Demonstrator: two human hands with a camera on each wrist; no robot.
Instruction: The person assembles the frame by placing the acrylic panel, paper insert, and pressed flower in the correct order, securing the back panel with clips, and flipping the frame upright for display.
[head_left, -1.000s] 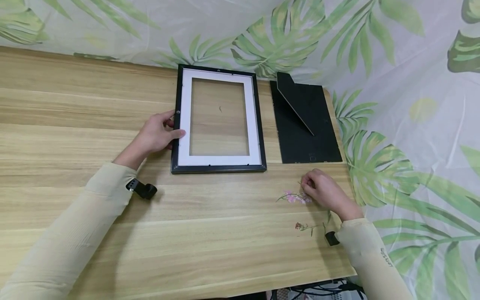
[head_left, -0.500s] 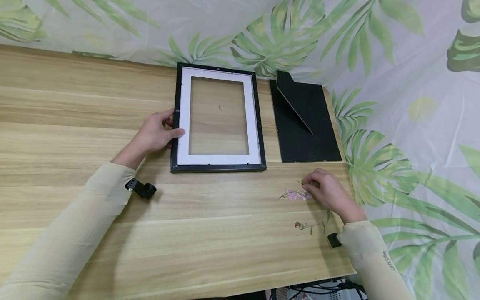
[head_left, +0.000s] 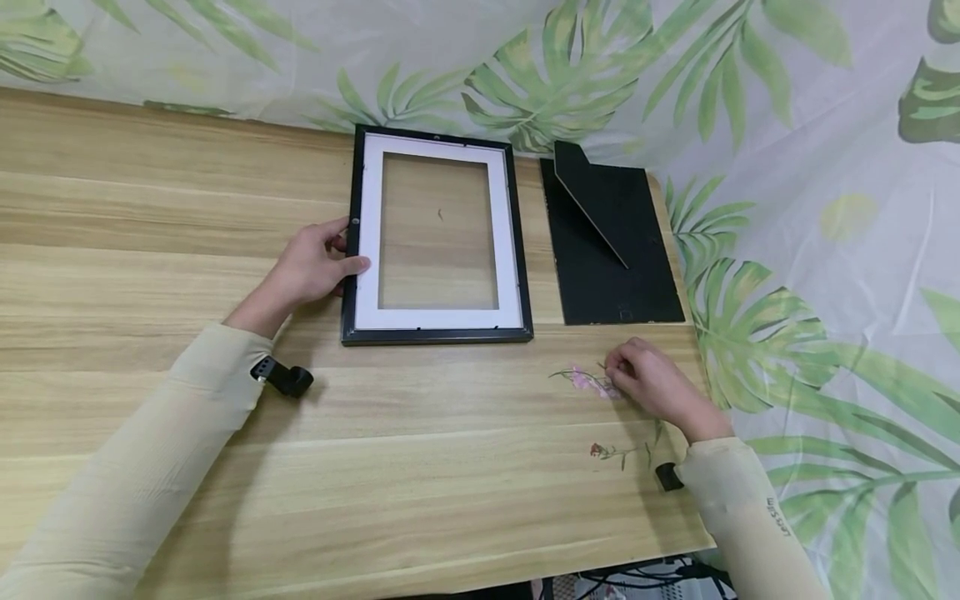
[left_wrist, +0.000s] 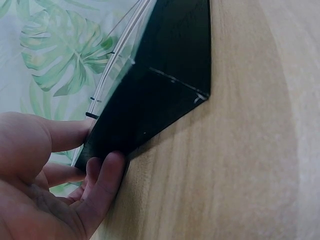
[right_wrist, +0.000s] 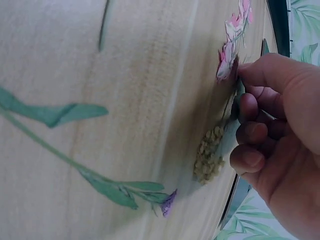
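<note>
My left hand (head_left: pixel 311 265) grips the left side of a black picture frame (head_left: pixel 437 337) with a white mat. Its thumb rests on the mat, and the left wrist view shows the other fingers against the frame's outer side (left_wrist: pixel 135 110). At the right, my right hand (head_left: pixel 652 382) pinches a thin dried sprig with pink flowers (head_left: pixel 585 380) between thumb and forefinger. The right wrist view shows the pink and white petals (right_wrist: pixel 230 47) just beyond the fingertips. Below the curled fingers there lies a cream cluster of tiny blossoms (right_wrist: pixel 209 155).
A black backing board (head_left: pixel 611 250) with its easel leg raised lies right of the frame. Nearer me is a small red flower sprig (head_left: pixel 596 451). A green stem with a purple bloom (right_wrist: pixel 168 202) shows in the right wrist view. Cables (head_left: pixel 637 575) hang past the table's front edge.
The left end of the pink flower sprig has swung away from me toward the frame, while my right hand stays nearly in place. My left hand and the frame hold still.
</note>
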